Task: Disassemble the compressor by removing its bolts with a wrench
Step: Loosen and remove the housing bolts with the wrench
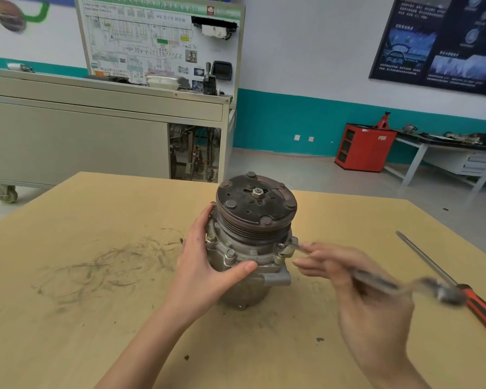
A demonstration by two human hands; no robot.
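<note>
Compressor [250, 242] stands upright at centre of table [96, 276], pulley end up. Left hand [205, 265] wraps its left side. Right hand [357, 287] to the right, holding wrench [376, 279]; wrench head sits on a bolt [285, 252] on the compressor's right flange. Screwdriver [455, 284] lies on table, further right. Trolley cabinet [96, 136] behind table, left; tool cabinet [362, 147] behind, right.

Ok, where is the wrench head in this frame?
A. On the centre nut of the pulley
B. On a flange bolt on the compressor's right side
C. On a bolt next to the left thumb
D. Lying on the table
B: the right hand holds the wrench, its head on a flange bolt at the compressor's right side.
</note>
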